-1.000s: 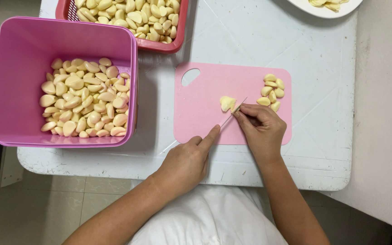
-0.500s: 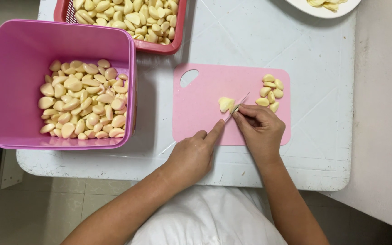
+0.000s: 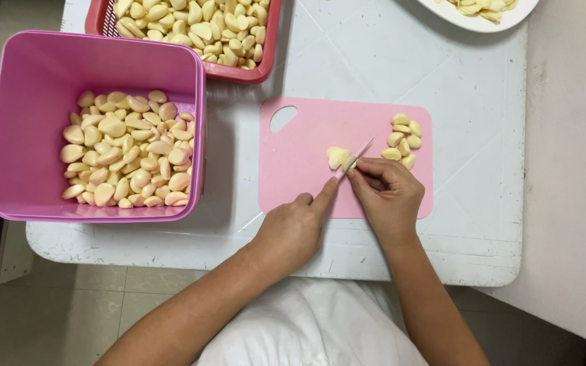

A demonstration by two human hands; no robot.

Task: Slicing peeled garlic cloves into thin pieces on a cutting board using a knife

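Observation:
A pink cutting board (image 3: 300, 163) lies on the white table. A peeled garlic clove (image 3: 337, 157) rests near the board's middle. My right hand (image 3: 391, 196) grips a small knife (image 3: 356, 157) whose blade tip touches the clove's right side. My left hand (image 3: 296, 227) rests at the board's near edge, forefinger stretched toward the clove, holding nothing. A small pile of garlic cloves (image 3: 403, 141) lies at the board's right end.
A pink tub (image 3: 28, 135) with several peeled cloves stands at the left. A red basket (image 3: 266, 64) full of cloves sits at the back. A white plate (image 3: 483, 24) with pieces is at the back right. The table's front edge is close to my body.
The knife and my right hand have shifted slightly left against the clove. My left hand has crept a little closer to it.

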